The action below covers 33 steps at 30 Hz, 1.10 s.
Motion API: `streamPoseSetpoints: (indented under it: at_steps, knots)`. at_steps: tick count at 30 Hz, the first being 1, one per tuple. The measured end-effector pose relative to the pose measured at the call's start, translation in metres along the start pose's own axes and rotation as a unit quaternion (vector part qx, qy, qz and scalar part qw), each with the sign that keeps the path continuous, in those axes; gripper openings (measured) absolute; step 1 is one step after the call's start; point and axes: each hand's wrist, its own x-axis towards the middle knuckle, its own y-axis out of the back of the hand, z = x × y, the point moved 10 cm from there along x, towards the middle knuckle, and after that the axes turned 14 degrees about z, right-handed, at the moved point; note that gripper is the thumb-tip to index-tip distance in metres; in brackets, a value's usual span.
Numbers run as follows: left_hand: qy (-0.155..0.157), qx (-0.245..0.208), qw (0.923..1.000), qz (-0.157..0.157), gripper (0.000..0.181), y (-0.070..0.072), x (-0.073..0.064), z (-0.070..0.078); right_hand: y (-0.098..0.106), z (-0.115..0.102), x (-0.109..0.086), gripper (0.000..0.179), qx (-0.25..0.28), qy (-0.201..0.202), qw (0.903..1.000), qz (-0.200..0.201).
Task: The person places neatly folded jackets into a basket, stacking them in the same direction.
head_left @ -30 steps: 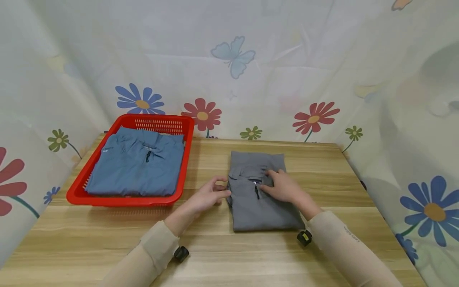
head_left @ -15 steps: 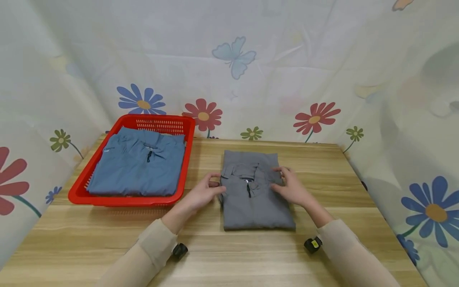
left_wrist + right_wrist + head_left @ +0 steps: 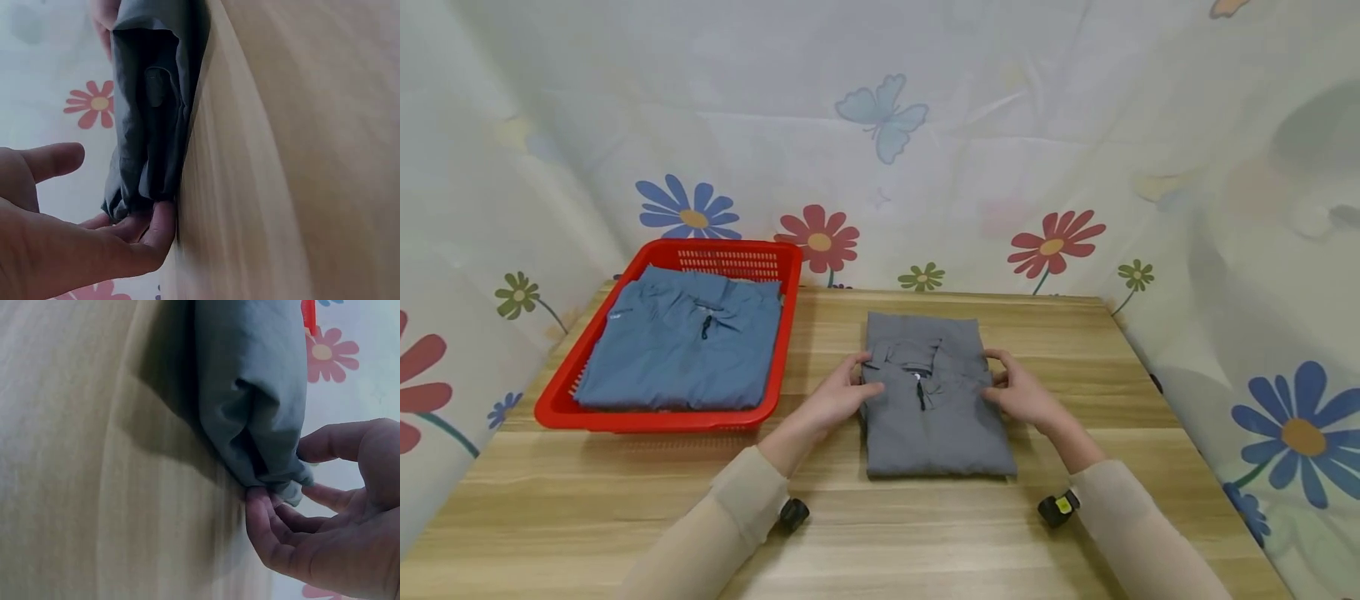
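Note:
A folded grey jacket [image 3: 936,425] with a collar and a dark zip pull lies on the wooden table, between both hands. At its left edge, my left hand [image 3: 838,393] has its fingertips touching the layered side low by the table. Its thumb [image 3: 59,159] is raised apart from the cloth in the left wrist view. My right hand [image 3: 1024,393] grips the opposite edge. In the right wrist view, the right thumb [image 3: 334,442] meets the upper face while the fingers curl at the lower side near the tabletop.
A red plastic basket [image 3: 782,350] stands at the left of the table [image 3: 925,533], holding a folded blue jacket [image 3: 677,358] with a dark zip pull. A flower-printed curtain [image 3: 970,150] hangs behind and at both sides.
My right hand has gone from the jacket's front near the zip pull out to its right edge. The jacket has shifted slightly left, and the left hand's thumb now overlaps its left edge.

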Motion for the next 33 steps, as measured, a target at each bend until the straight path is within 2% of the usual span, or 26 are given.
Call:
streamPoseSetpoints:
  at_steps: [6, 11, 16, 20, 33]
  knots:
    - [0.007, -0.017, 0.9998, 0.01, 0.062, -0.006, 0.007, 0.004, 0.0, 0.004, 0.003, 0.063, 0.021, -0.007, 0.9997, 0.001]
    - [0.022, -0.052, 0.9983, 0.014, 0.066, -0.008, 0.013, 0.004, 0.001, 0.003, 0.003, 0.062, 0.045, -0.01, 0.999, -0.004]
    - [0.04, -0.087, 0.9954, -0.002, 0.062, -0.01, 0.016, -0.001, 0.001, 0.003, 0.0, 0.062, 0.07, -0.021, 0.9971, -0.02]
    - [0.035, -0.078, 0.9963, -0.005, 0.061, -0.011, 0.016, -0.001, 0.001, 0.002, -0.003, 0.06, 0.072, -0.021, 0.9968, -0.028]
    - [0.012, -0.051, 0.9985, 0.016, 0.054, -0.008, 0.016, -0.001, -0.001, 0.011, -0.001, 0.056, 0.086, -0.028, 0.9951, -0.039]
